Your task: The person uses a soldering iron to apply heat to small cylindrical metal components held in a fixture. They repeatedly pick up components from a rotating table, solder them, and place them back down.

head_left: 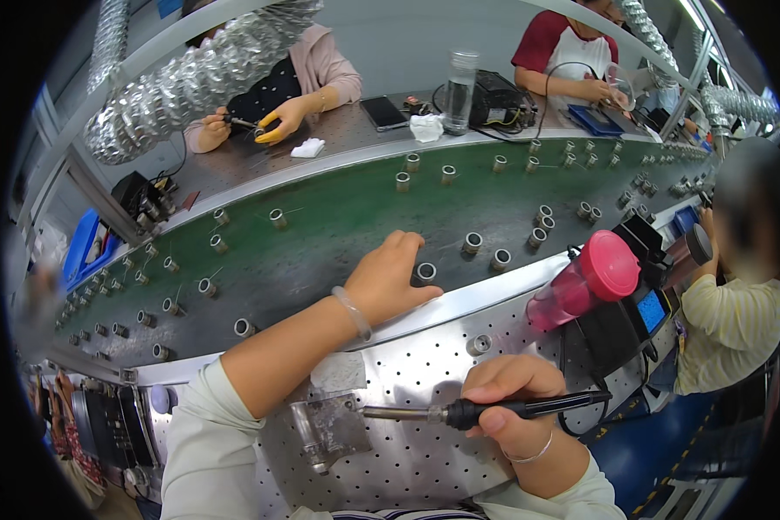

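My left hand (383, 284) reaches over the green conveyor belt (338, 204), thumb and fingers apart on either side of a small metal cylinder (425, 273). Whether the fingers touch the cylinder, I cannot tell. Closed around a black-handled soldering iron (503, 411) is my right hand (524, 403), above the perforated metal worktop (442, 481). The iron's tip points left, over a stained metal plate (342, 425). A cylindrical metal fixture (306, 438) lies at that plate's left edge. Another small metal cylinder (479, 345) stands on the worktop, just beyond my right hand.
Several similar cylinders are spread along the belt. A clear bottle with a pink lid (608, 264) stands right, beside a dark device with a blue display (651, 310). Across the belt, one person holds a tool (243, 121); others work farther right. A silver duct (191, 82) hangs upper left.
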`<state>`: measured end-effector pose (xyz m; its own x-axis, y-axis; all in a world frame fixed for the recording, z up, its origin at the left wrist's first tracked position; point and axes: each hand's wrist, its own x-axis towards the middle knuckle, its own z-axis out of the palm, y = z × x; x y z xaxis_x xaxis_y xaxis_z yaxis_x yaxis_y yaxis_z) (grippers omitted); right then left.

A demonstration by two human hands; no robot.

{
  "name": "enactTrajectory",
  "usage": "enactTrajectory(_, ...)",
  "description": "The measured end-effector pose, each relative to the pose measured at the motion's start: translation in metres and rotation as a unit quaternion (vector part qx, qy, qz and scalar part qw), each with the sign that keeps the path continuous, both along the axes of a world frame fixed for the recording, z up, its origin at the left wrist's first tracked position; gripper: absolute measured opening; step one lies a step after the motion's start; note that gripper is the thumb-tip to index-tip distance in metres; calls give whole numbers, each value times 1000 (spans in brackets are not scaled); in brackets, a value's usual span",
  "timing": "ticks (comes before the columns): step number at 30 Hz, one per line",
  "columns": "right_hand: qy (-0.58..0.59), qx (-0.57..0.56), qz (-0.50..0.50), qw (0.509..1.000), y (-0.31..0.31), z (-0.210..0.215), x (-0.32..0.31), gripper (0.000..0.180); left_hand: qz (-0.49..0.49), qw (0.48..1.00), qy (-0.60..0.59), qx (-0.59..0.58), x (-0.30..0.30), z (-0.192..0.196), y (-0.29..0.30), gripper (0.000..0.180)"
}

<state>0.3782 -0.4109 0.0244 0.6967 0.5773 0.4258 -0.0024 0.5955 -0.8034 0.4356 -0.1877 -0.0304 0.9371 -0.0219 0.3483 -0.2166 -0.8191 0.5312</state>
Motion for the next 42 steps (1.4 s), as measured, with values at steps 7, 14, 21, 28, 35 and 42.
enactTrajectory(7,-22,-50,-16,998,-1,-1,-1,18,-45,998,49,-3,-39,9,26,21)
enactTrajectory(14,43,-72,-70,994,18,0,-14,22,16,810,294,-507,-166,67,80,29)
enactTrajectory(21,16,-120,-46,992,33,-13,-18,25,-66,708,345,-613,-180,40,77,32)
enactTrajectory(28,25,-96,20,995,31,-25,-14,22,-122,647,332,-675,-194,32,57,74)
enactTrajectory(35,10,-70,98,993,34,-30,-9,22,-94,742,213,-629,-200,30,51,39)
enactTrajectory(42,-56,-75,117,989,35,-37,-4,25,-101,735,189,-643,-200,28,50,20)
